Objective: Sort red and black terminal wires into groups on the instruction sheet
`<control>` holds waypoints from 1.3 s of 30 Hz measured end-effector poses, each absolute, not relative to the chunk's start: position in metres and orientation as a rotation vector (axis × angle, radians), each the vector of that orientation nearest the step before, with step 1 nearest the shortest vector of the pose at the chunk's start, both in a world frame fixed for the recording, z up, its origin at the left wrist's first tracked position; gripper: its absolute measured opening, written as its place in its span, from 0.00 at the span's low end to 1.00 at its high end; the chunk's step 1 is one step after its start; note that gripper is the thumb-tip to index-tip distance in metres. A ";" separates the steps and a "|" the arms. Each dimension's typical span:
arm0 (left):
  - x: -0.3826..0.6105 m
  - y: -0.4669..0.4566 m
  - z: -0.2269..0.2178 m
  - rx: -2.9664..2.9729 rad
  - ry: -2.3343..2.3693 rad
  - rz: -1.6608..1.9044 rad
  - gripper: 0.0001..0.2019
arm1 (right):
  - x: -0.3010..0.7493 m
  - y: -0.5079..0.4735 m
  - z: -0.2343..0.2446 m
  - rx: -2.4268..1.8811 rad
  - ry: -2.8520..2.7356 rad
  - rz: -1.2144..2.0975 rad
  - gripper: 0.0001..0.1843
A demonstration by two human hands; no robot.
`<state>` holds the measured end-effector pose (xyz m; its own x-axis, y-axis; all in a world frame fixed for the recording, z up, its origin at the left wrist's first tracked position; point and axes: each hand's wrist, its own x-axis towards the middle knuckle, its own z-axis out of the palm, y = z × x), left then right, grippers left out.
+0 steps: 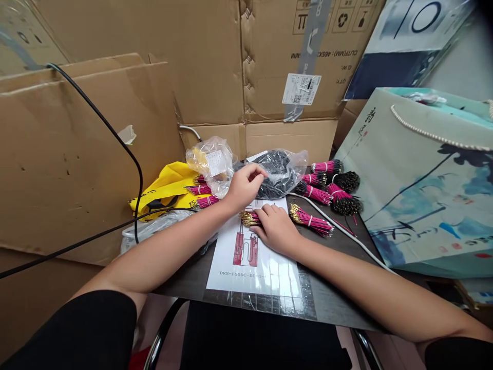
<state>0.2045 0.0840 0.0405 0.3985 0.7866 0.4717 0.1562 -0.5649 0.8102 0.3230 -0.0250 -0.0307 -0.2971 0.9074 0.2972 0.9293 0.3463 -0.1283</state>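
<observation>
My left hand (245,185) is raised at the near edge of a clear plastic bag (285,174) of black parts. Its thumb and forefinger are pinched together; anything between them is too small to make out. Lower and to the right, my right hand (278,228) curls over a bundle of wires with gold-coloured terminals (249,219), its tips showing between thumb and fingers. The hand covers the rest of that bundle. Beneath lies a white printed sheet (231,280) with a red diagram. Another tied bundle of pink wires (313,221) rests just right of my right hand.
Several pink wire bundles with black ends (342,198) lie at the right. A yellow bag (165,185) and pink bundles (200,190) sit at left. Cardboard boxes (208,61) wall the back, a paper gift bag (427,195) the right. A white cable (323,211) crosses the table.
</observation>
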 end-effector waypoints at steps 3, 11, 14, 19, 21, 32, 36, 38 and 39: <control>0.190 0.069 0.023 1.868 0.883 1.182 0.08 | 0.323 -0.024 -0.031 -1.631 -2.289 -0.068 0.16; 0.127 -0.005 0.036 2.045 0.818 1.209 0.08 | 0.324 -0.025 -0.032 -1.632 -2.255 -0.016 0.15; 0.128 -0.064 0.031 1.880 0.361 0.474 0.15 | 0.324 -0.024 -0.032 -1.627 -2.253 -0.001 0.16; 0.164 -0.139 -0.068 1.705 0.050 -0.108 0.36 | 0.322 -0.028 -0.027 -1.611 -2.254 -0.022 0.24; 0.181 -0.148 -0.112 1.855 0.373 -0.273 0.29 | 0.324 -0.033 -0.020 -1.527 -2.274 -0.088 0.30; 0.268 -0.180 -0.176 2.047 0.364 -0.245 0.13 | 0.435 -0.008 0.033 -2.211 -1.975 -0.394 0.18; 0.264 -0.177 -0.169 1.957 0.342 -0.334 0.18 | 0.455 0.011 0.023 -2.385 -2.075 -0.261 0.19; 0.243 -0.168 -0.153 1.891 0.292 -0.392 0.27 | 0.455 0.017 0.016 -2.404 -2.111 -0.241 0.18; 0.227 -0.163 -0.142 1.862 0.280 -0.420 0.34 | 0.455 0.019 0.014 -2.410 -2.118 -0.241 0.17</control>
